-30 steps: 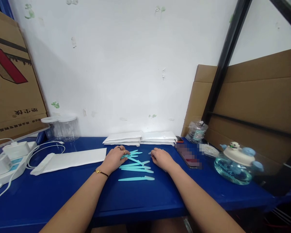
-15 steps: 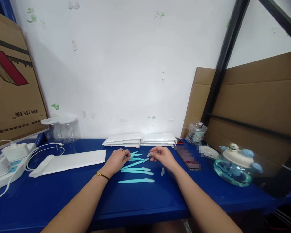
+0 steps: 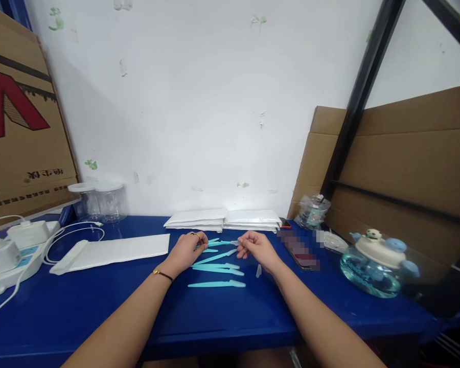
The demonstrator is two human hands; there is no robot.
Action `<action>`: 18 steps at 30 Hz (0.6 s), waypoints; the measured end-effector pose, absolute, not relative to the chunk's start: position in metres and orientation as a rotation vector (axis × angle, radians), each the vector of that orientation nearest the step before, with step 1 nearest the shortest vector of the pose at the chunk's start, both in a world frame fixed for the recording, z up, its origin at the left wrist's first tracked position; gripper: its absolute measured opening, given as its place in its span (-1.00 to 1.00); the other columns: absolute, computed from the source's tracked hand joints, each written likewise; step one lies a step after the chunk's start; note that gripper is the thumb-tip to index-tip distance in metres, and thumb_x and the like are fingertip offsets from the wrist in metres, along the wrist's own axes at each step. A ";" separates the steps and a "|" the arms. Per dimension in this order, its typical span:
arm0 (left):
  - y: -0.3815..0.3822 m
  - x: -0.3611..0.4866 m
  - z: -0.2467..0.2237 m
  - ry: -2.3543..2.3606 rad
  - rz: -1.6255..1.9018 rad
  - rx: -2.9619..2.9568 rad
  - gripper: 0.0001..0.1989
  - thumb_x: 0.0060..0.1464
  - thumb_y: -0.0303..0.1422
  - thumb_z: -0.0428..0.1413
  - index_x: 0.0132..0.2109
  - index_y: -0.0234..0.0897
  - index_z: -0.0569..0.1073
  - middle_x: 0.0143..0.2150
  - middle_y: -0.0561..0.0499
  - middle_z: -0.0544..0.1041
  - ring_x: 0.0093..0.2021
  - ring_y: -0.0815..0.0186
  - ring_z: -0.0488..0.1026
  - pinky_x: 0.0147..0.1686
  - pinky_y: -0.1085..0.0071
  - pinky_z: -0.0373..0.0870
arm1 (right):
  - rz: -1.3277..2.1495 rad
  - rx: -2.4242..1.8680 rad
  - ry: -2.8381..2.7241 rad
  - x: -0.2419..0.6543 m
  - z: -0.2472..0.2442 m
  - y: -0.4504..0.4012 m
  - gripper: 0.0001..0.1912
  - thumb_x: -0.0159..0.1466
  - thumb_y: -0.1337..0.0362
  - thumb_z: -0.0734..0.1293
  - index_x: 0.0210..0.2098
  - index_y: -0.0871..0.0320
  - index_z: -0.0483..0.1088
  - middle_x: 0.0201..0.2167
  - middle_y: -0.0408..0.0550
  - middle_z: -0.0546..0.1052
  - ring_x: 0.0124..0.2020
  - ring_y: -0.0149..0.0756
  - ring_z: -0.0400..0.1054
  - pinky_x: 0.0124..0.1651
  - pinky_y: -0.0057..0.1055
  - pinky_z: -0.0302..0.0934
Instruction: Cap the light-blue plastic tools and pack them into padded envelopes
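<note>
My left hand (image 3: 189, 249) is closed, thumb and fingers pinching the handle of a turquoise eyebrow razor (image 3: 223, 243). At the razor's right end is a small translucent cap (image 3: 233, 243), pinched by the fingertips of my right hand (image 3: 256, 249). The cap lines up with the razor's blade end; how far it is over the blade is too small to tell. More turquoise razors lie below and behind my hands, among them a slanted razor (image 3: 219, 256) and the nearest razor (image 3: 216, 284). A loose translucent cap (image 3: 258, 271) rests beneath my right wrist.
White padded envelopes (image 3: 195, 220) are stacked by the wall, and another envelope (image 3: 115, 252) lies at left. A power strip (image 3: 34, 260), clear jars (image 3: 111, 202), a phone (image 3: 299, 250), a wrapped cup (image 3: 313, 210) and a glass teapot (image 3: 371, 276) stand around the blue table (image 3: 222, 317).
My left hand's razor and my right hand's cap have come together, the cap now in line with the razor's end. The view has shifted slightly.
</note>
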State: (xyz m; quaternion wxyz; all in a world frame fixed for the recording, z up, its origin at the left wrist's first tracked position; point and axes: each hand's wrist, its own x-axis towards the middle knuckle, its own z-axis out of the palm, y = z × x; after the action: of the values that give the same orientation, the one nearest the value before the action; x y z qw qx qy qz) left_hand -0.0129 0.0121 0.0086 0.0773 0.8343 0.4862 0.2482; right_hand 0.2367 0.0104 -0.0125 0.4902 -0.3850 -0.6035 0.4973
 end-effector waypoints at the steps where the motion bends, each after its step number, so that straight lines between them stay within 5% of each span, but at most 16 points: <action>1: 0.012 -0.013 0.009 1.457 0.742 2.496 -0.84 0.13 -0.28 -0.06 -0.30 -0.20 0.38 -0.40 0.07 0.45 -0.35 0.30 0.37 -0.33 0.43 0.19 | 1.206 -0.928 -1.467 0.236 -0.012 0.010 -0.62 0.07 -0.01 0.39 -0.42 0.21 0.32 -0.58 -0.14 0.51 -0.56 -0.33 0.46 -0.55 -0.51 0.23; 18: 0.013 -0.012 0.008 1.407 0.788 2.431 -0.83 0.10 -0.26 -0.03 -0.30 -0.21 0.41 -0.39 0.05 0.47 -0.34 0.30 0.37 -0.35 0.43 0.20 | 1.146 -0.897 -1.473 0.226 -0.008 0.004 -0.65 0.08 0.01 0.39 -0.45 0.19 0.32 -0.59 -0.14 0.50 -0.57 -0.34 0.45 -0.55 -0.51 0.23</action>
State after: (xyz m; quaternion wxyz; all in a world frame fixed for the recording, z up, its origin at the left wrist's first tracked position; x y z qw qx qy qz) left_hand -0.0122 0.0127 0.0083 0.1118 0.8281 0.4792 0.2684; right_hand 0.2262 0.0043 -0.0077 0.5104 -0.3726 -0.6118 0.4759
